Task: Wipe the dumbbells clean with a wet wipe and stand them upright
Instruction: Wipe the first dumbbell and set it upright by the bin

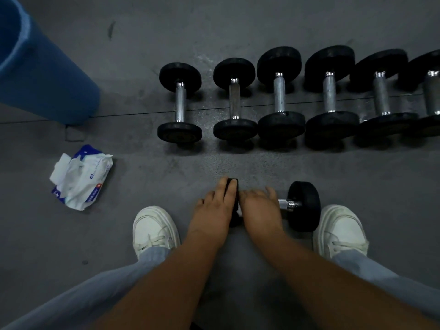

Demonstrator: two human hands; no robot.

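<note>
Closest in, my white shoes (154, 227) are planted either side of the job. Between them the near dumbbell (304, 206) lies on its side on the floor (238, 160), handle running left to right.

The left grip (214, 206) is clamped on the dumbbell's left head, fingers draped over the top of it. The right grip (258, 206) is curled down over the handle. There's a sliver of white (240, 212) poking out under it that I'd guess is the wipe, but it's too small to be sure.

My take on doing this step well:
- Let the left grip just pin the head so the thing can't roll.
- Have the right grip work along the bare metal toward the far head, then roll it a bit and go again to get the underside.
- Do both heads before tipping it up, since one face ends up on the floor.

Further out on the left is the wet wipe pack (81, 177), lying open with a sheet hanging out, well apart from both grips. Beyond that the row of dumbbells (281, 125) all lie flat, none stood up yet. A blue cylinder (47, 75) stands in the far left corner.
</note>
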